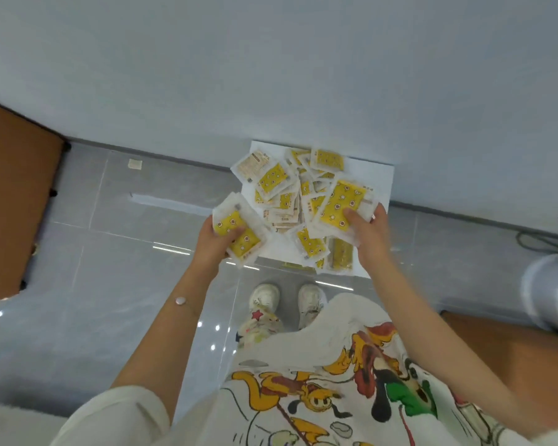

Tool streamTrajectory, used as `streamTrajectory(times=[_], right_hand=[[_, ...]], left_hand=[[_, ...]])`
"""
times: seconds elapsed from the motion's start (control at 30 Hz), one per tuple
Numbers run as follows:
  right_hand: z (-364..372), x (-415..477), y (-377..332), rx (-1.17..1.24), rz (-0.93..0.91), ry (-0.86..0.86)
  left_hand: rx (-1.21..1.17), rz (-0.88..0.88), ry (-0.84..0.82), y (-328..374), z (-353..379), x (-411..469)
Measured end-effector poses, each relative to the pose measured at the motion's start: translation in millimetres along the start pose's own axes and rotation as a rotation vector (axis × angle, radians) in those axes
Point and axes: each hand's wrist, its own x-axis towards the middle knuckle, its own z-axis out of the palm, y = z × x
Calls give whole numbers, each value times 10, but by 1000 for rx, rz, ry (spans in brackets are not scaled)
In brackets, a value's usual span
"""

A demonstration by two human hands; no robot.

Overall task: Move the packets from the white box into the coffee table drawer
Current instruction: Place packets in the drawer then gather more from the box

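A flat white box (380,178) lies on the grey tiled floor against the wall, piled with several yellow-and-white packets (282,201). My left hand (211,243) is closed on a small stack of packets (236,231), held just left of the box. My right hand (369,235) grips another stack of packets (342,207) over the box's right side, thumb on top. No coffee table drawer is visible.
A brown wooden piece of furniture (16,201) stands at the left. Another brown surface (509,352) is at the lower right, with a pale rolled object (551,291) above it. My white shoes (285,300) stand just before the box. A dark cable (541,239) lies at the right.
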Motion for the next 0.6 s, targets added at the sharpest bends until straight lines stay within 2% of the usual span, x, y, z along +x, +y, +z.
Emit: streamTrajectory(times=[0.2,0.4,0.6], right_hand=[[296,-561,-476,-179,-100,-183],[813,-1027,-572,-353,-165,-409],[1730,-1469,-511,-428,-167,-547]], left_hand=[[-210,84,4,333,-344,-804],[-476,170,181,191,-1113,-1429],[-602,189,309,16,-2030,-1754]])
